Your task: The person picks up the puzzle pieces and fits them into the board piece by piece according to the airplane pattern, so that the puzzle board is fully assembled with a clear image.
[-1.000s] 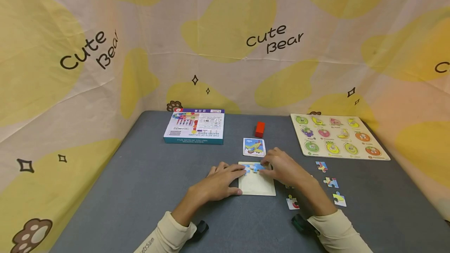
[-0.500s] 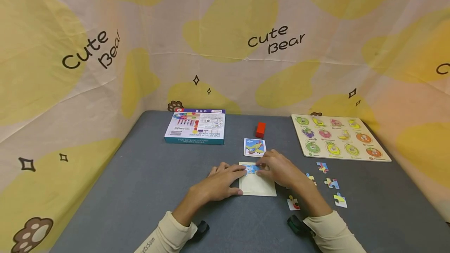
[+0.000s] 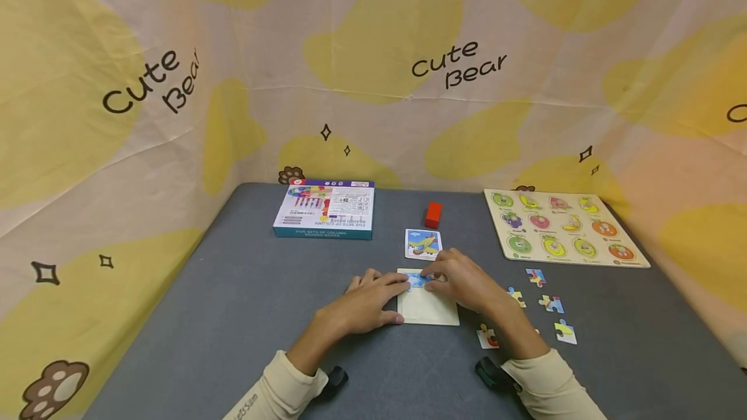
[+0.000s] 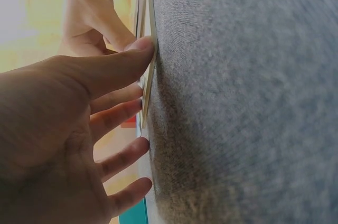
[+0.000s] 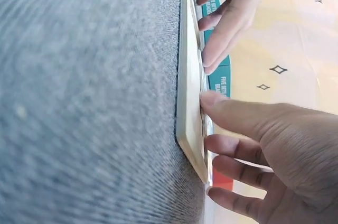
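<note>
A pale square puzzle tray [image 3: 428, 310] lies on the table, with blue jigsaw pieces [image 3: 416, 280] set along its far edge. My left hand [image 3: 363, 304] rests at the tray's left side, its fingers extended over the pieces and its thumb [image 4: 141, 44] against the edge. From the right, my right hand [image 3: 467, 281] pinches a blue puzzle piece between thumb and index finger, right beside the left fingertips; the hand covers much of it. Just beyond the tray lies a picture card [image 3: 423, 244] showing a yellow plane.
Several loose jigsaw pieces [image 3: 551, 304] lie right of the tray, some partly behind my right forearm. A red block [image 3: 433, 215] stands behind the card. A flat box [image 3: 323, 212] is at back left, a fruit board [image 3: 569, 229] at back right.
My right hand has slid left along the tray's far edge with the blue piece, closing the gap to the piece under the left fingers. The left hand has stayed put.
</note>
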A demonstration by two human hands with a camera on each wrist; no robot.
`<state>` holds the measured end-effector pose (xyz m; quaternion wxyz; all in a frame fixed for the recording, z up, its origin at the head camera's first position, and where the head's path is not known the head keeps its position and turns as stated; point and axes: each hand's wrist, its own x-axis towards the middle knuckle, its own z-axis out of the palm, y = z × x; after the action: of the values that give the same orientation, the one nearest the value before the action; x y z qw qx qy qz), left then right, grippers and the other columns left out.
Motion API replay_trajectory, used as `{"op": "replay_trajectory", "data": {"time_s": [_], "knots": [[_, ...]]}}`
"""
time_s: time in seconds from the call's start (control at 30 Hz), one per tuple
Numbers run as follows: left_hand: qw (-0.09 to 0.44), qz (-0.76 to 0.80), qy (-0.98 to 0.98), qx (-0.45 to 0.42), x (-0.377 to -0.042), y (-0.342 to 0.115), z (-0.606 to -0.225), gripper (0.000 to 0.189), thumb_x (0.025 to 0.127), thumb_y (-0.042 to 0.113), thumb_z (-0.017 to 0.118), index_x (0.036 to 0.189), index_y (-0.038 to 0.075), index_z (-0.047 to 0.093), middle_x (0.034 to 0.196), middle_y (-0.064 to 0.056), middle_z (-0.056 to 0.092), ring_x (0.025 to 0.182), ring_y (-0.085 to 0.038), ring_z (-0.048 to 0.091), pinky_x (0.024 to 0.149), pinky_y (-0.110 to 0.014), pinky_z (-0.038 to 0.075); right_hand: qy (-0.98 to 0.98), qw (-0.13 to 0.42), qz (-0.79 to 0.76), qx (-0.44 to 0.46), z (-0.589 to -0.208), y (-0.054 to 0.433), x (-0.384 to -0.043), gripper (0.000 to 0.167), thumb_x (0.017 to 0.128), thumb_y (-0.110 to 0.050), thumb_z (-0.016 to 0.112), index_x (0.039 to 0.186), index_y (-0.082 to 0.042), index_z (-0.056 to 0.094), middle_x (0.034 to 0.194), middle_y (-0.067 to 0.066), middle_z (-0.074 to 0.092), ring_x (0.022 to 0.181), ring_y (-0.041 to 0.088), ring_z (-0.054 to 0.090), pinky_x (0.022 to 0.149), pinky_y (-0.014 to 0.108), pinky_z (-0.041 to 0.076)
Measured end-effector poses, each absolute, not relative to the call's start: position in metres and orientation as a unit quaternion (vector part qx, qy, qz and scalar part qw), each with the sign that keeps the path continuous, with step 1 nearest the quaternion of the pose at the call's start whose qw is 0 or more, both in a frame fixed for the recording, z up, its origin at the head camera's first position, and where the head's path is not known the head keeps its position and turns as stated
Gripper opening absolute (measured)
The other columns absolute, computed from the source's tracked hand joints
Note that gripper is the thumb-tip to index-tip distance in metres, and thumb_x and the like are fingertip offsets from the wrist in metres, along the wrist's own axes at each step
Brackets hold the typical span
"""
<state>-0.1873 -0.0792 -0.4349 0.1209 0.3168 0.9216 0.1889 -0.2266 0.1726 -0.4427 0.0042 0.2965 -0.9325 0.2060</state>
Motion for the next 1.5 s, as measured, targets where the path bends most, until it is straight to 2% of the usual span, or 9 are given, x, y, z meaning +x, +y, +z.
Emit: {"op": "replay_trajectory", "data": {"time_s": [0.27,0.6,0.93,1.27,1.5], "knots": [[0.123,0.182,0.925,0.309,-0.188,-0.079,-0.435,0.064,0.102,0.038,0.072,0.159,0.018,0.052,0.166,0.003,0.044,0.142,-0.029,0.043,0.112,-0.056,0.035,-0.931,-0.005,0.217,0.294,-0.439,0.178,-0.229,0.020,0.093,-0.014,0.082,0.112,-0.010,0.083,0.101,0.002,0.071,0.094,0.018,0.056,0.081,0.039,0.048],[0.118,0.181,0.925,0.313,-0.188,-0.077,-0.434,0.062,0.102,0.039,0.072,0.157,0.017,0.054,0.164,0.002,0.046,0.142,-0.029,0.043,0.112,-0.056,0.036,-0.939,0.014,0.200,0.279,-0.442,0.179,-0.230,0.023,0.092,-0.022,0.083,0.114,-0.013,0.083,0.107,0.003,0.072,0.100,0.023,0.059,0.087,0.049,0.046],[0.108,0.189,0.915,0.338,-0.190,-0.066,-0.434,0.064,0.099,0.031,0.076,0.157,0.015,0.054,0.165,0.001,0.047,0.143,-0.026,0.043,0.105,-0.049,0.038,-0.942,0.026,0.198,0.269,-0.445,0.179,-0.230,0.024,0.089,-0.025,0.086,0.110,-0.014,0.083,0.107,0.002,0.073,0.099,0.022,0.057,0.084,0.046,0.041],[0.111,0.177,0.915,0.345,-0.191,-0.060,-0.438,0.065,0.102,0.035,0.072,0.160,0.018,0.049,0.167,0.005,0.044,0.145,-0.023,0.041,0.106,-0.051,0.037,-0.941,0.027,0.201,0.272,-0.443,0.178,-0.230,0.020,0.091,-0.024,0.084,0.109,-0.014,0.083,0.106,0.002,0.073,0.097,0.021,0.057,0.086,0.049,0.044],[0.116,0.163,0.917,0.344,-0.192,-0.059,-0.439,0.066,0.103,0.038,0.070,0.161,0.019,0.048,0.168,0.007,0.042,0.148,-0.023,0.040,0.108,-0.052,0.036,-0.930,0.013,0.243,0.276,-0.443,0.190,-0.229,0.027,0.091,-0.023,0.084,0.115,-0.011,0.082,0.112,0.005,0.073,0.103,0.025,0.059,0.093,0.050,0.048]]}}
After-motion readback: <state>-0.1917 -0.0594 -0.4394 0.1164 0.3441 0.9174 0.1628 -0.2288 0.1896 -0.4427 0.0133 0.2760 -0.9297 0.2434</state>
